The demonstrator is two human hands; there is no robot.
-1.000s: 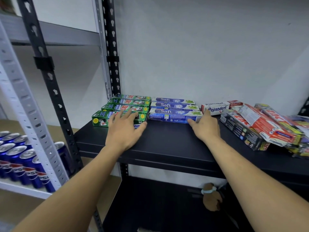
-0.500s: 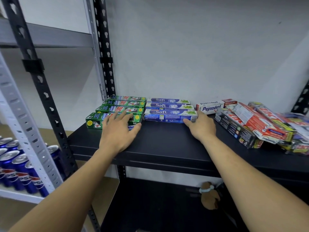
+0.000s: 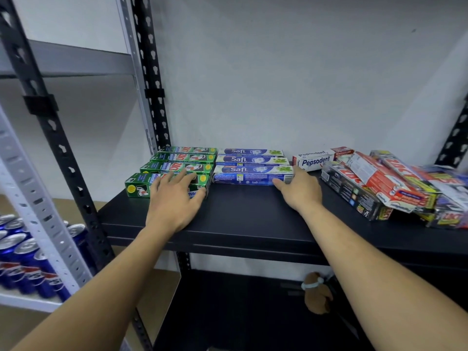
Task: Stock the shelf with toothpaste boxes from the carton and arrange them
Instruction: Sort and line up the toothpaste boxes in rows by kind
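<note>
Along its front edge the black shelf (image 3: 253, 224) is bare board, and both hands work from there. The left hand (image 3: 174, 201) lies flat, fingers spread over the front green box (image 3: 141, 184), apparently squaring it with its row. The right hand (image 3: 300, 192) sets straight fingers against the right front corner of the front blue box (image 3: 243, 176), gripping nothing, probably to push it into line. Behind, the green boxes (image 3: 187, 158) and blue boxes (image 3: 250, 159) run in touching rows back to the wall (image 3: 278, 84), with a white box (image 3: 316, 162) just beside them. The loose heap (image 3: 395, 191) at the right looks unsorted, and the carton is out of view.
</note>
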